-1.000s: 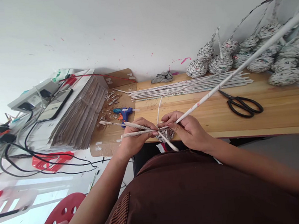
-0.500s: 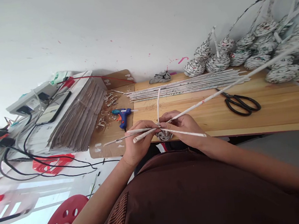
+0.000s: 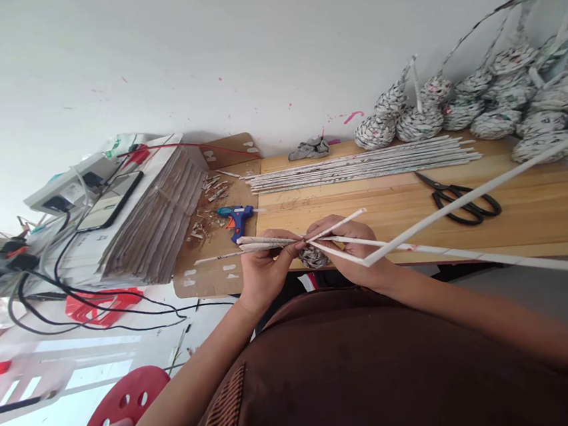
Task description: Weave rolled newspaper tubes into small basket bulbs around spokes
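Note:
A small woven paper piece (image 3: 313, 255) sits at the table's front edge, partly hidden under my fingers. My left hand (image 3: 269, 262) pinches paper tubes (image 3: 257, 244) that point left from the top of the piece. Opposite it, my right hand (image 3: 344, 244) is closed on paper tubes at the same spot, its fingertips close to the left ones. From there a short tube (image 3: 348, 220) points up and right, a bent tube (image 3: 416, 224) rises to the right edge, and another long tube (image 3: 489, 255) runs across my right wrist.
A row of paper tubes (image 3: 360, 164) lies along the back. Black scissors (image 3: 458, 200) rest at the right, before several woven paper gourds (image 3: 418, 121). At the left are a blue glue gun (image 3: 238, 221), stacked paper (image 3: 158, 218), a phone (image 3: 110, 201) and black cables (image 3: 96, 303).
The upright tube has tipped to the right. A long tube on the right has swung down across my wrist, and a bent one now shows above it. The left tubes are bunched closer.

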Demonstrator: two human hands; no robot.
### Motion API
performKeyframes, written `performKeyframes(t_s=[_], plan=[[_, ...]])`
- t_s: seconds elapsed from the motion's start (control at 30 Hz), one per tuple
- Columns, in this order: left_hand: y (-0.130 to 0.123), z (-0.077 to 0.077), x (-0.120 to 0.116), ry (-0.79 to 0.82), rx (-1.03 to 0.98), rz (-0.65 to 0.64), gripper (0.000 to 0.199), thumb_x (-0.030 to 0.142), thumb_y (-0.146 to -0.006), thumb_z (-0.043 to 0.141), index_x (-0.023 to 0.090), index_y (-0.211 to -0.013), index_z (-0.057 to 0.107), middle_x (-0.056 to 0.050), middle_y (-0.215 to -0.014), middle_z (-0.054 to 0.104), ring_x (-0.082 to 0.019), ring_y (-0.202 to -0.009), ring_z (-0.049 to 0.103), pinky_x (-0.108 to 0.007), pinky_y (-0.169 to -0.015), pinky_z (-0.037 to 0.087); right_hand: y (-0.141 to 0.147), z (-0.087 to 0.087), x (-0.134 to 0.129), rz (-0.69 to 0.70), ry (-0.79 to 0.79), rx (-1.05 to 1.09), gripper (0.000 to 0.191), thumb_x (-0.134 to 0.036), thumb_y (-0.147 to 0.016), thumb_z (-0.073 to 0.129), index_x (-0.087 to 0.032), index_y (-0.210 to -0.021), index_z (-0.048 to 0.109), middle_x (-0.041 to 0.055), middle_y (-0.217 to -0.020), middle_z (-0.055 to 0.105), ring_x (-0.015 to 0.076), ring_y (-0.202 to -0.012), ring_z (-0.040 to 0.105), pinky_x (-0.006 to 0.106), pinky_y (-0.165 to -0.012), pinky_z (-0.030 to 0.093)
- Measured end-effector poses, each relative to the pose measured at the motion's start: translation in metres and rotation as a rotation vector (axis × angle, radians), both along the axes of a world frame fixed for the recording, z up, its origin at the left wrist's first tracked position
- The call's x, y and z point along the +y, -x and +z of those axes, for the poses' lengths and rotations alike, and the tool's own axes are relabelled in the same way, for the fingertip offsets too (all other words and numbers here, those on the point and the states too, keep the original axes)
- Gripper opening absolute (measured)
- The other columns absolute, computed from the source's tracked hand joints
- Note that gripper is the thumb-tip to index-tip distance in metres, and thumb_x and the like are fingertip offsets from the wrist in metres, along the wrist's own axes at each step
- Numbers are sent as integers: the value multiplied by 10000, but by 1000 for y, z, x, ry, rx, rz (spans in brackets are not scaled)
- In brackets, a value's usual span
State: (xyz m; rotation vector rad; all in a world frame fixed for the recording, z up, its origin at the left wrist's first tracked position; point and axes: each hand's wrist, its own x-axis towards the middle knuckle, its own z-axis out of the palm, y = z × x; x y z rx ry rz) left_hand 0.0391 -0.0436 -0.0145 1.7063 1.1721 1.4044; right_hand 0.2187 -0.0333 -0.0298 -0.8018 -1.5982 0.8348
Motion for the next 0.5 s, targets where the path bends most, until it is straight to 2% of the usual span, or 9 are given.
performKeyframes(t_s=[0.1, 0.17, 0.33, 0.5], plan=[[1, 6, 1, 58, -21, -51, 156, 306, -835, 758, 162, -895, 755, -55, -809, 758, -159, -709, 699, -270, -654, 596, 0, 1, 0, -5, 22, -1, 85, -305, -891, 686, -237, -884, 736, 56, -940, 736, 210, -896, 693, 349, -815, 556], [4, 11, 3, 41, 45, -101, 163, 298, -853, 739, 168, -947, 767, -68, -854, 768, -169, -735, 708, -280, -663, 602, -1, 5, 0, -12, 33, -24, 103, -312, -898, 669, -228, -876, 724, 58, -927, 733, 207, -876, 689, 349, -805, 552], [10, 20, 7, -183, 297, -163, 181, 215, -823, 765, 205, -1003, 782, -72, -903, 765, -196, -843, 708, -330, -785, 603, -2, 15, 0, 10, 95, -39, 169, -353, -895, 663, -222, -798, 708, 67, -878, 731, 211, -836, 678, 362, -788, 550], [11, 17, 6, -273, 349, -104, 196, 196, -817, 776, 226, -1009, 795, -54, -901, 734, -154, -802, 696, -266, -745, 573, -1, 14, 2, 33, 179, 57, 230, -436, -834, 729, -215, -770, 724, 79, -879, 718, 210, -825, 673, 366, -779, 561]])
